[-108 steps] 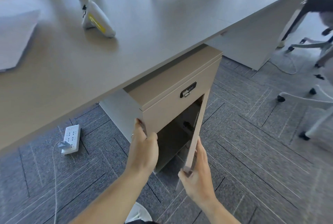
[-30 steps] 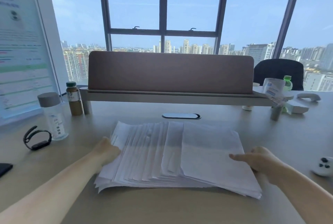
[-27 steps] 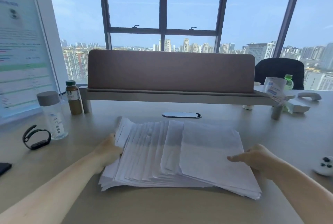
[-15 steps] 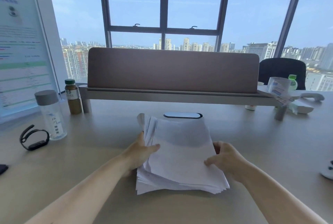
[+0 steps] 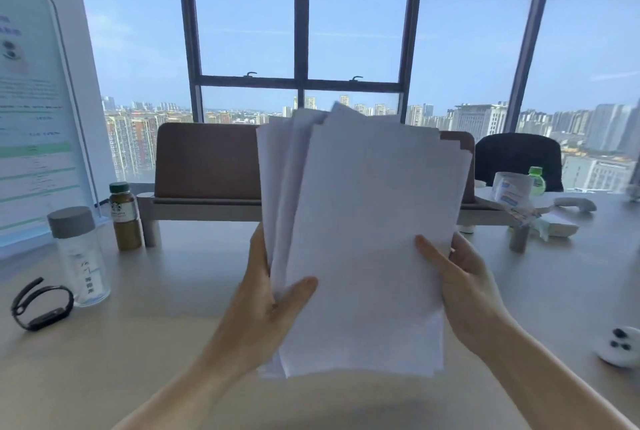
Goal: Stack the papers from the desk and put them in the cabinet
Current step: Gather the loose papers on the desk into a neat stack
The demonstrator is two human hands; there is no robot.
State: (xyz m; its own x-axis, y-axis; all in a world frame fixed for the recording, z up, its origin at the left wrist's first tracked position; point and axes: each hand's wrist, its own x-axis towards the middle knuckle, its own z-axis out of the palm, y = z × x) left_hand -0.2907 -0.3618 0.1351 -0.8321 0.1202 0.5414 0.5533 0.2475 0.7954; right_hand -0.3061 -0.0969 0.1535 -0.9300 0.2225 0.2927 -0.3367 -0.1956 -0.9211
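Far left, at about nine o'clock from the papers, a black wristband (image 5: pixel 41 303) lies curled on the desk (image 5: pixel 166 336). Just beside it, toward ten o'clock, stands a clear bottle with a grey cap (image 5: pixel 79 255), and behind that a small brown bottle with a dark green lid (image 5: pixel 124 215), close to the foot of the brown divider panel (image 5: pixel 207 159). A tall printed sign (image 5: pixel 33 111) leans up behind them at the left edge.

In the middle, the person holds the stack of white papers (image 5: pixel 363 239) upright, off the desk, its lower edge hanging above the desktop. The sheets are not squared: several corners fan out at the top, at eleven to twelve o'clock. The left hand (image 5: pixel 268 301) grips the stack's left edge, thumb pressed across the front sheet and the other fingers hidden behind. The right hand (image 5: pixel 464 286) clasps the right edge the same way, thumb lying on the front at three o'clock.

Further right, at two o'clock, a green-capped bottle (image 5: pixel 535 180) and a crumpled white wrapper (image 5: pixel 512 190) sit on the far desk before a dark chair back (image 5: pixel 517 159). At four o'clock, by the right edge, a white rounded device with dark buttons (image 5: pixel 620 346) rests on the desk.
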